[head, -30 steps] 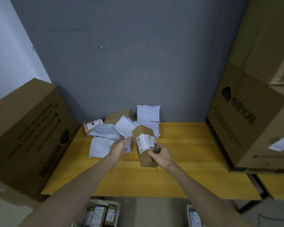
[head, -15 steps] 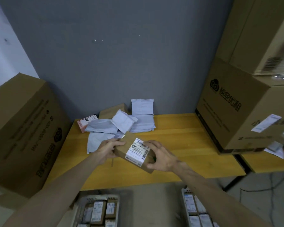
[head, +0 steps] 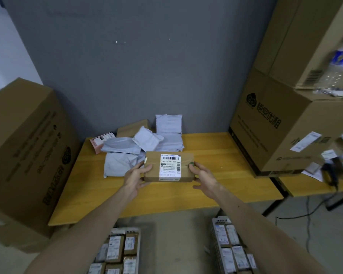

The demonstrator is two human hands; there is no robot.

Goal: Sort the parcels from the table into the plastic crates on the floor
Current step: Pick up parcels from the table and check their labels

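Small brown cardboard parcel with a white barcode label (head: 168, 168): off the yellow wooden table (head: 216, 155), held level above its middle, label face up and readable. Left hand (head: 136, 177) grips the 9 o'clock end, thumb over the top edge, fingers curled beneath. Right hand (head: 203, 177) takes the 3 o'clock end more loosely, thumb tip on the top corner; its lower fingers look spread, and their contact underneath cannot be made out. Heap of pale grey plastic mailer bags (head: 123, 149) lies at 11 o'clock from the parcel, against the grey wall, unsorted. On the floor, two pale plastic crates: one at 7 o'clock (head: 139, 233), one at 5 o'clock (head: 219, 221), both already holding rows of labelled packets. Large brown cartons flank the table at 9 o'clock (head: 28, 155) and 2 o'clock (head: 275, 125). Step in hand appears to be reading the label to pick a crate. Best done by keeping the label flat to the eye, settling the destination first, then lowering the parcel into a free slot rather than dropping it across the standing packets.
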